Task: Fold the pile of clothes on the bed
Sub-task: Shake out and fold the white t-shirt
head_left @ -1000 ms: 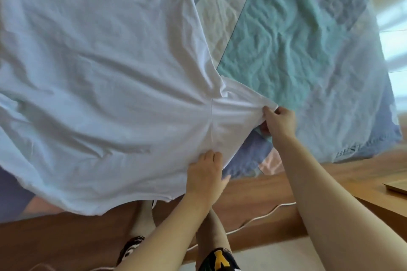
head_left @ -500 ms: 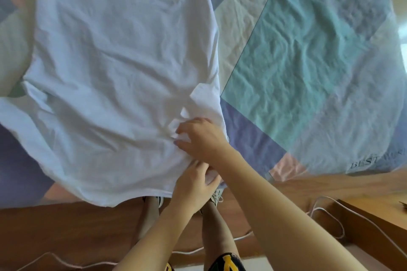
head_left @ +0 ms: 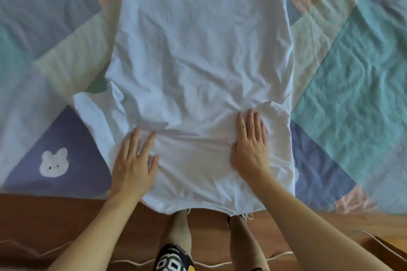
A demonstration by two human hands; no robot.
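Note:
A white T-shirt [head_left: 198, 50] lies spread lengthwise on the patchwork bedspread [head_left: 352, 72], its near end hanging a little over the bed's edge. Its right side is folded inward, and a sleeve sticks out at the left. My left hand [head_left: 134, 165] lies flat with spread fingers on the shirt's near left part. My right hand [head_left: 251, 145] presses flat on the near right part, over the folded-in sleeve. Neither hand holds any cloth.
The bedspread has pastel blue, teal, pink and cream patches, with a white bunny patch [head_left: 54, 163] at the near left. Below the bed's edge are the wooden floor [head_left: 55, 222], my legs and a white cable [head_left: 132, 262].
My right hand carried the right sleeve inward over the shirt and let it go. Both hands went from gripping the cloth to lying flat on it. The view shifted to centre on the shirt.

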